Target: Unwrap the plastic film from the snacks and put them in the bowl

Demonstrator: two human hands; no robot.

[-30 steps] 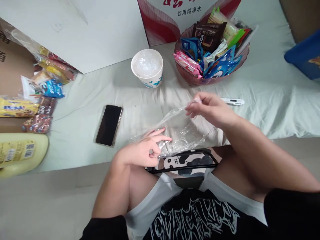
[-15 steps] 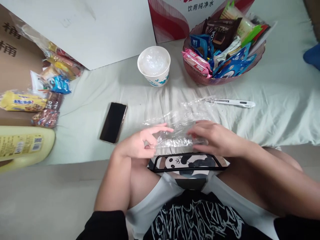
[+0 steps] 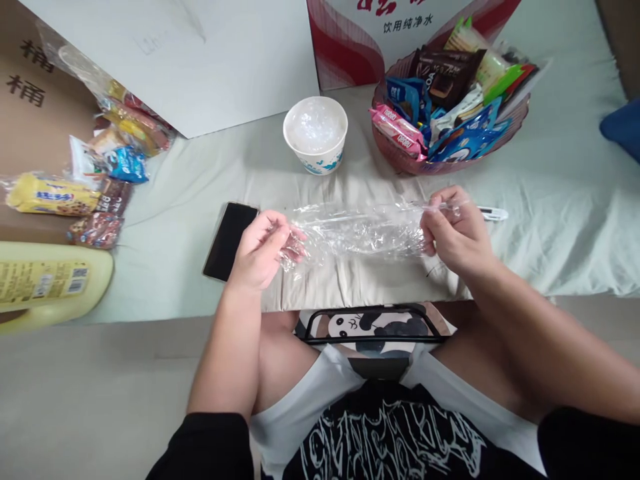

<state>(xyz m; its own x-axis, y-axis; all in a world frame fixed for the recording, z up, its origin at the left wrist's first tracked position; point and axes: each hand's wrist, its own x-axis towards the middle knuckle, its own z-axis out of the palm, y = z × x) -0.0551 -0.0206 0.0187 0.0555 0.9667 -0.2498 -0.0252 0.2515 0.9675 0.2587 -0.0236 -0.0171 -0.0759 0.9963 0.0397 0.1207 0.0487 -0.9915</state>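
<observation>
A crumpled sheet of clear plastic film (image 3: pixel 363 230) stretches between my two hands above the pale cloth. My left hand (image 3: pixel 264 252) is closed on its left end, close beside a dark phone (image 3: pixel 230 241). The other end is gripped in my right hand (image 3: pixel 457 230), thumb against the fingers. Just past that hand, the white end of a utility knife (image 3: pixel 493 213) shows; the rest of it is hidden behind the film and hand. Beyond the film stands a white paper cup (image 3: pixel 323 162) with clear crumpled plastic (image 3: pixel 315 125) in it.
A pink glass bowl (image 3: pixel 450 165) of wrapped snacks stands at the back right. Behind are a white box (image 3: pixel 240 60) and a red-and-white carton (image 3: pixel 340 53). Snack packs (image 3: pixel 55 195) and a yellow jug (image 3: pixel 60 277) lie left. A panda-patterned object (image 3: pixel 373 325) sits below the cloth's edge.
Both hands have moved apart and up from the cloth's front edge, drawing the film out between them. The right hand now covers part of the utility knife. The view has shifted slightly.
</observation>
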